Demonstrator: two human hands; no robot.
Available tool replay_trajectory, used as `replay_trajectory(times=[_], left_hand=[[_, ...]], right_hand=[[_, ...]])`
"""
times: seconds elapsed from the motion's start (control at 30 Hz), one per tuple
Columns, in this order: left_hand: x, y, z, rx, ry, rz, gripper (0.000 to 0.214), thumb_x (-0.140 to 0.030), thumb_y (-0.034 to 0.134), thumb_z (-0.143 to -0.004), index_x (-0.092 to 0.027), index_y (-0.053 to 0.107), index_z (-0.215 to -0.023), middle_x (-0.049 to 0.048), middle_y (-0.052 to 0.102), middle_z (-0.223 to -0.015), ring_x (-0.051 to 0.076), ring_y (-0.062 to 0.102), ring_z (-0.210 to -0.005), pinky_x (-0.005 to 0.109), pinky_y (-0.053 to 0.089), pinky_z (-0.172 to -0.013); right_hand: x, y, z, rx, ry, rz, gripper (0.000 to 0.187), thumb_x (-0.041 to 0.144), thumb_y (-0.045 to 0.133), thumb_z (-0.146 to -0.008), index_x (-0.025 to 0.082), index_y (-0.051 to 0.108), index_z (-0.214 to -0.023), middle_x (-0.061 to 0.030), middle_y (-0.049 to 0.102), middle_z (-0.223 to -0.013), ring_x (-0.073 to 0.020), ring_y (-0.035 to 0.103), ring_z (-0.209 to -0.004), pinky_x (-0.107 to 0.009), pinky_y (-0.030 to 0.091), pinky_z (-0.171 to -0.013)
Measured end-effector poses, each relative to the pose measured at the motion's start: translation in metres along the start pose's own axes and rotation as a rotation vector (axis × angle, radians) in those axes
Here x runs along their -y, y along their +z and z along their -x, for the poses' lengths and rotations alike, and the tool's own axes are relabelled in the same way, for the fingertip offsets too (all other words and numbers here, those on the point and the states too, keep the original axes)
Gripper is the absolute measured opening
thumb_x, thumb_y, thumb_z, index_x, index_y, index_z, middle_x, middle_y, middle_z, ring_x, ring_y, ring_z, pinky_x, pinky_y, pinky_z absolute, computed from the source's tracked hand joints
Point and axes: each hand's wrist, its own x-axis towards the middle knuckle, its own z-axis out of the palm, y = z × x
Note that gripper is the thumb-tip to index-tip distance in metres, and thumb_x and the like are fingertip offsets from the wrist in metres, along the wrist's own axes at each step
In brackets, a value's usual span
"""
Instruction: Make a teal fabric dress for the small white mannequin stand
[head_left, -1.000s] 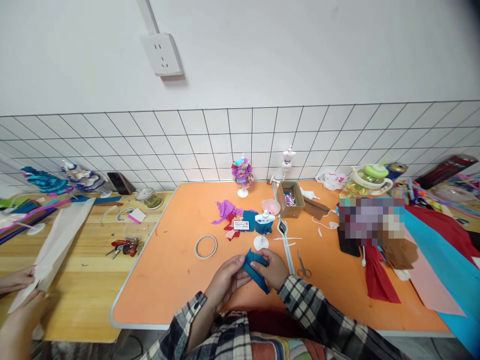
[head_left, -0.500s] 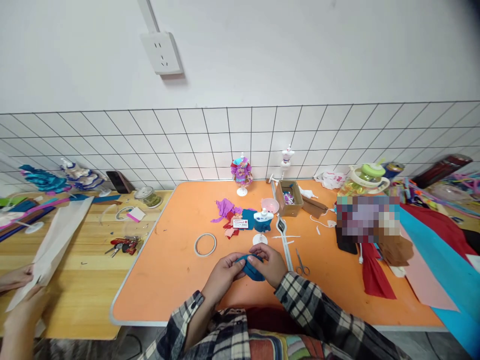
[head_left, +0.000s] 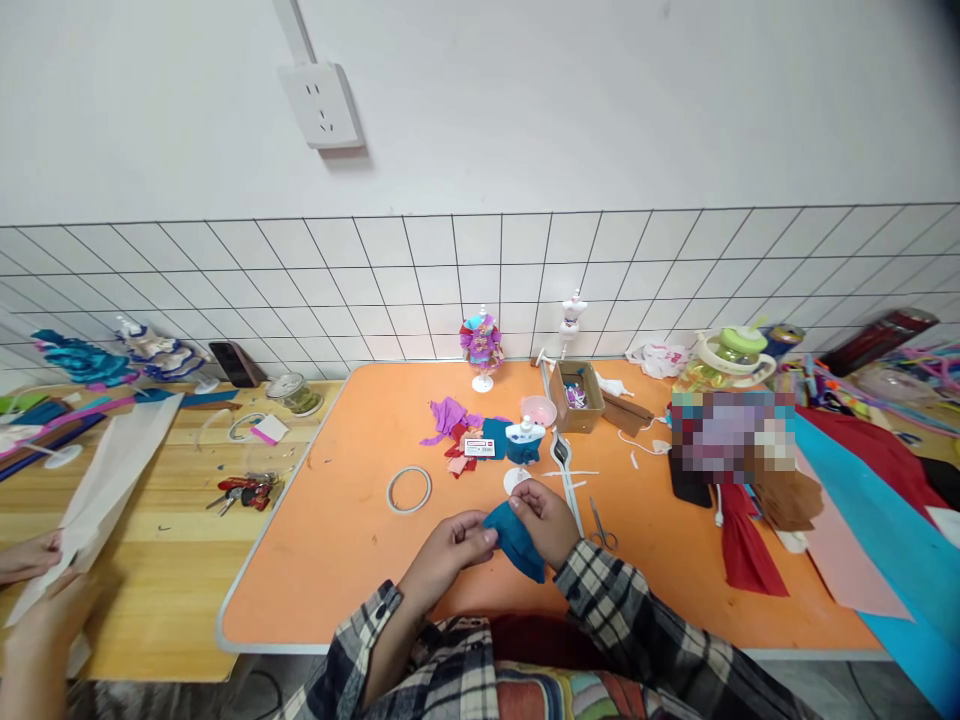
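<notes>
Between my two hands is a piece of blue crepe paper (head_left: 519, 545), spread into a fan-like shape. The fingers of my left hand (head_left: 448, 552) pinch its left edge. My right hand (head_left: 549, 522) grips its upper right side, covering part of it. Just beyond the hands stands a small white mannequin (head_left: 523, 432) with a blue wrap, on a round base. Scissors (head_left: 602, 535) lie to the right of my right hand, beside a white strip (head_left: 564, 460). A ring of tape (head_left: 391, 494) lies left of the hands.
Farther back are a dressed mannequin (head_left: 481, 346), a bare mannequin (head_left: 571, 318), a cardboard box (head_left: 576, 400) and a pink bowl (head_left: 538, 411). Paper scraps (head_left: 448, 416) lie under a small white packet (head_left: 479, 448). At left, another person's hands (head_left: 56, 600) hold white paper.
The blue crepe paper, bunched up before, is now opened wider and hangs lower to the right. My hands have drawn slightly apart.
</notes>
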Motion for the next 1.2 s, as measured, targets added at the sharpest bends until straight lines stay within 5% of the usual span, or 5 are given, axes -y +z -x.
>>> replay_trajectory(times=[0.13, 0.27, 0.4, 0.8, 1.2], left_hand=[[0.0, -0.003, -0.003, -0.152, -0.159, 0.021, 0.035, -0.046, 0.076, -0.067, -0.014, 0.067, -0.077, 0.0046, 0.071, -0.071, 0.018, 0.068, -0.07, 0.025, 0.052, -0.067], [0.006, 0.0, -0.011, -0.305, -0.198, 0.251, 0.025, -0.033, 0.076, -0.07, -0.015, 0.064, -0.08, 0.0045, 0.073, -0.072, 0.016, 0.07, -0.064, 0.022, 0.055, -0.06], [0.009, 0.005, -0.016, -0.368, -0.223, 0.54, 0.01, -0.018, 0.071, -0.077, -0.013, 0.062, -0.08, 0.0058, 0.072, -0.069, 0.016, 0.07, -0.06, 0.022, 0.057, -0.058], [-0.002, 0.021, -0.015, -0.383, -0.353, 0.923, 0.019, -0.015, 0.051, -0.093, -0.009, 0.058, -0.076, 0.0024, 0.067, -0.056, 0.007, 0.063, -0.042, 0.014, 0.057, -0.05], [-0.01, 0.032, -0.007, -0.4, -0.375, 1.013, 0.012, -0.009, 0.051, -0.092, -0.006, 0.062, -0.086, 0.0061, 0.072, -0.067, 0.01, 0.068, -0.049, 0.015, 0.059, -0.051]], right_hand=[[0.009, -0.003, 0.003, -0.034, -0.071, 0.064, 0.018, 0.033, 0.05, -0.084, 0.019, 0.059, -0.091, -0.004, 0.063, -0.079, -0.0167, 0.059, -0.069, -0.029, 0.048, -0.064], [0.018, -0.005, 0.017, -0.234, -0.563, 0.429, 0.034, 0.037, 0.055, -0.082, 0.019, 0.056, -0.111, -0.0103, 0.061, -0.105, -0.0232, 0.056, -0.095, -0.04, 0.044, -0.083], [0.014, -0.004, 0.027, -0.185, -0.893, 0.785, 0.025, 0.04, 0.061, -0.081, 0.022, 0.061, -0.099, -0.0055, 0.063, -0.094, -0.0216, 0.053, -0.09, -0.042, 0.034, -0.089], [-0.006, -0.009, 0.021, -0.357, -0.875, 0.879, 0.022, 0.034, 0.063, -0.081, 0.024, 0.062, -0.1, -0.0051, 0.064, -0.094, -0.0203, 0.053, -0.089, -0.04, 0.032, -0.088], [-0.012, 0.001, 0.018, -0.265, -0.705, 0.651, 0.032, 0.027, 0.057, -0.077, 0.018, 0.053, -0.108, -0.0114, 0.058, -0.107, -0.0254, 0.053, -0.101, -0.042, 0.039, -0.086]])
